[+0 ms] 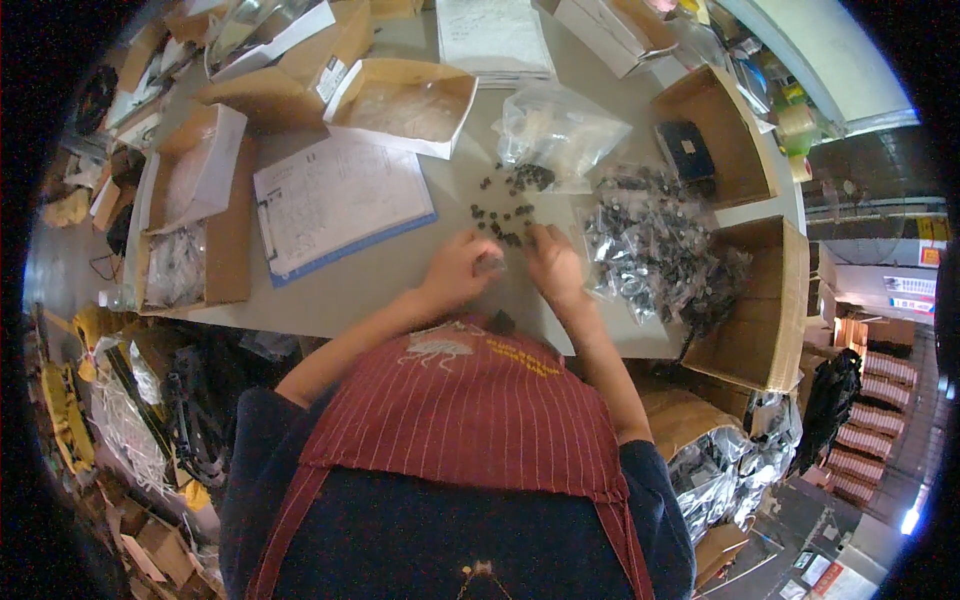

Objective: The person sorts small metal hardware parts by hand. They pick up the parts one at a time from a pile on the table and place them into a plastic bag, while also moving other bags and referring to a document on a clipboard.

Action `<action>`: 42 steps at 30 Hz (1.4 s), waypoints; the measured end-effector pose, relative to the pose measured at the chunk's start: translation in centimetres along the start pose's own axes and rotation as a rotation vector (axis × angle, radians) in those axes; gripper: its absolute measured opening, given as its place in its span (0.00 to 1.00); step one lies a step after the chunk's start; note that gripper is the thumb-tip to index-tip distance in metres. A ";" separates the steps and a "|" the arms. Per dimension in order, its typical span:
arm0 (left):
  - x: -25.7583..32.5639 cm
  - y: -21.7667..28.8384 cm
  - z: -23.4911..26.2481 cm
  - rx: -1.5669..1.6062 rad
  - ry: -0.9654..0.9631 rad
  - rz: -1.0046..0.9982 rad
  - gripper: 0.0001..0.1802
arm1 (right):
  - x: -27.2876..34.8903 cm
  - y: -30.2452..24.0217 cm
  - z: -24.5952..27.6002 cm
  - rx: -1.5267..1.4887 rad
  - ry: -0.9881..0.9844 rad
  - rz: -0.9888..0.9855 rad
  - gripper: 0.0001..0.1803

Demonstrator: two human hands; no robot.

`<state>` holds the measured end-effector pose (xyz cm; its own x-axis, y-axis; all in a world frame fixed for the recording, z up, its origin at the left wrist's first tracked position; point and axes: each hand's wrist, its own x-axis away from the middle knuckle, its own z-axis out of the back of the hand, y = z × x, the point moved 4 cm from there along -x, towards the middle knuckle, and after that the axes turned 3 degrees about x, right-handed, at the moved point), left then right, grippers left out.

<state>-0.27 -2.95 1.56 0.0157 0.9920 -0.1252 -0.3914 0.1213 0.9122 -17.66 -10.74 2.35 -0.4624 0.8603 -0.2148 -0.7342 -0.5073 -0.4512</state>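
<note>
My left hand [457,268] is closed around a small clear plastic bag [489,264] near the front of the grey table. What the bag contains is too blurred to tell. Close by on the right, my right hand [555,264] has its fingers bent together at the edge of a scatter of small black parts [488,214]. Whether a part sits between those fingertips is hidden. Behind the scatter, a large clear plastic bag [560,130] lies open beside a denser clump of the black parts. To the right spreads a heap of filled small clear bags [650,240].
A clipboard with printed sheets [340,205] lies at left. Cardboard boxes [400,100] line the back and left side. Two more open cardboard boxes [755,300] stand at right, one partly under the heap. A paper stack [492,40] lies at the back.
</note>
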 end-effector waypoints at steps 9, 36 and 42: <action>0.8 -2.0 -1.0 -0.007 0.005 0.067 0.19 | 0.2 -0.1 0.8 -0.220 -0.006 -0.022 0.10; 1.0 -2.7 -1.1 0.049 -0.025 0.055 0.19 | -0.7 -1.1 -0.6 -0.115 -0.083 -0.014 0.14; 0.9 -2.4 -1.1 0.023 0.010 0.024 0.19 | 0.7 -4.5 2.6 -0.466 -0.164 0.093 0.14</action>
<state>-0.32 -2.35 -1.20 -0.0029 0.9943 -0.1067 -0.3706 0.0980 0.9236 -16.00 -8.04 6.49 -0.6146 0.7744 -0.1504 -0.4033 -0.4723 -0.7837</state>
